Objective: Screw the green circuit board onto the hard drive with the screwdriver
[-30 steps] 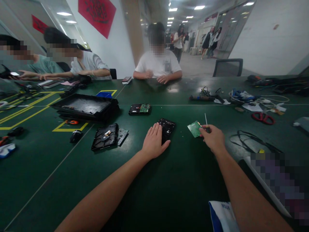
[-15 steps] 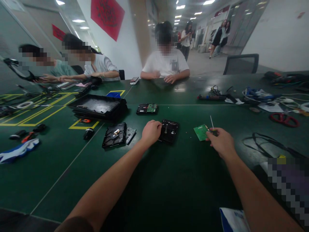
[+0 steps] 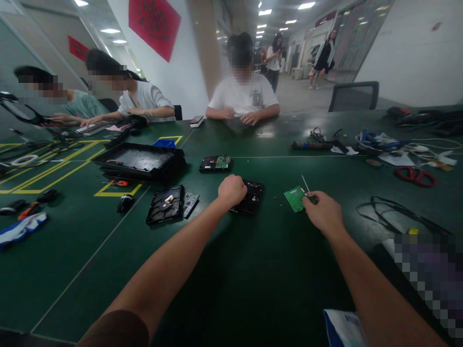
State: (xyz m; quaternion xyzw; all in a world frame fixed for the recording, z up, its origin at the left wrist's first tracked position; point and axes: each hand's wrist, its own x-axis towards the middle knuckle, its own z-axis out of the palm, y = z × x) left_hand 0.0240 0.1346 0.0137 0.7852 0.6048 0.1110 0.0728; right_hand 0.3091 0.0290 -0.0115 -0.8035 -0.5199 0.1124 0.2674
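My left hand [image 3: 232, 191] is curled around the near left edge of a black hard drive body [image 3: 250, 196] that lies on the green table. My right hand [image 3: 323, 211] is closed on a small screwdriver [image 3: 308, 189] whose thin shaft points up and away. A green circuit board [image 3: 295, 198] lies flat just left of my right hand, touching its fingertips. Another drive with a green board [image 3: 216, 163] rests farther back. An opened black drive casing [image 3: 166, 204] with a grey plate [image 3: 190, 202] beside it lies to the left.
A stack of black trays [image 3: 139, 163] stands at the left. Red scissors [image 3: 415, 175], cables [image 3: 392, 212] and tools lie at the right. Three people sit along the far and left sides of the table [image 3: 253, 270]. An office chair [image 3: 352, 95] stands behind.
My left hand went from lying flat and open beside the black drive to curling shut on its edge. My right hand stayed by the green board with the screwdriver.
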